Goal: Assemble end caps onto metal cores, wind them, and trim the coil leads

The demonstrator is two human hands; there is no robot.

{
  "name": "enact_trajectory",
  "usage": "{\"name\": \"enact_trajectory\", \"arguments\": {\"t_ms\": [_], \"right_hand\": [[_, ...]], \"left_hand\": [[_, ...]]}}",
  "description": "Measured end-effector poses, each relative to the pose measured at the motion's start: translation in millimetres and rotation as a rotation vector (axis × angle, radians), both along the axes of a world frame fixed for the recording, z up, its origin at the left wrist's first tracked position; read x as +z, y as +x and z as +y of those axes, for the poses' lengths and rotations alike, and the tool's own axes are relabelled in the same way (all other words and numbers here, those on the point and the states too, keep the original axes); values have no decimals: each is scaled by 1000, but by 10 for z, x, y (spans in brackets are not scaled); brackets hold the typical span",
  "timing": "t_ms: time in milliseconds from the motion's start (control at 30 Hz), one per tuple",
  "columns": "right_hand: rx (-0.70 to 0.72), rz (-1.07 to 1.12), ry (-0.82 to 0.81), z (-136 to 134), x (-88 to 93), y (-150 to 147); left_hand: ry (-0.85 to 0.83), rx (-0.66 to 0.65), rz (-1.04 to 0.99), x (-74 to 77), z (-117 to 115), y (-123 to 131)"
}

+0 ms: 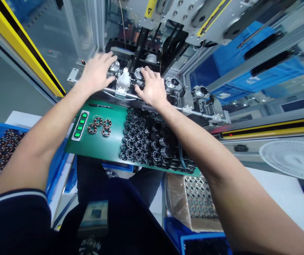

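Machine fixture [138,74] under spread right hand [152,86]

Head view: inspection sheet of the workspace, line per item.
Surface: green worktop, largely covered on its right by dark ring parts.
Job's things: four metal fixtures in a row on the machine.
Clutter: four copper-wound rings, a pen and a green-button panel.
Hands: left hand at the leftmost fixture, right hand at the next; grip unclear.
Cables: thin wires hanging above the fixtures.
Surroundings: blue bin left, cardboard box and white fan right.
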State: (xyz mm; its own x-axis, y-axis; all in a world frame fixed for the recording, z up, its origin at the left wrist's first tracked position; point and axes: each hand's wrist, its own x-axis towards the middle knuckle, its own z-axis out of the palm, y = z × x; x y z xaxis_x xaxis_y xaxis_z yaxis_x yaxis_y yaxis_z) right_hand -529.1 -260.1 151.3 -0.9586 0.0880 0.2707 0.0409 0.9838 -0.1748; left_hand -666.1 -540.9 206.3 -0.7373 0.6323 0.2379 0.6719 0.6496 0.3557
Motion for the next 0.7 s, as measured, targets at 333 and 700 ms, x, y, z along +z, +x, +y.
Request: {"name": "enact_trajectory", "arguments": {"t_ms": [333, 700], "right_hand": [[82, 48, -15, 51, 2, -25], [94, -148, 73, -185, 360, -66]], "left_hand": [[262, 27, 11, -411, -94, 59], [168, 20, -17, -305, -147, 180]]}}
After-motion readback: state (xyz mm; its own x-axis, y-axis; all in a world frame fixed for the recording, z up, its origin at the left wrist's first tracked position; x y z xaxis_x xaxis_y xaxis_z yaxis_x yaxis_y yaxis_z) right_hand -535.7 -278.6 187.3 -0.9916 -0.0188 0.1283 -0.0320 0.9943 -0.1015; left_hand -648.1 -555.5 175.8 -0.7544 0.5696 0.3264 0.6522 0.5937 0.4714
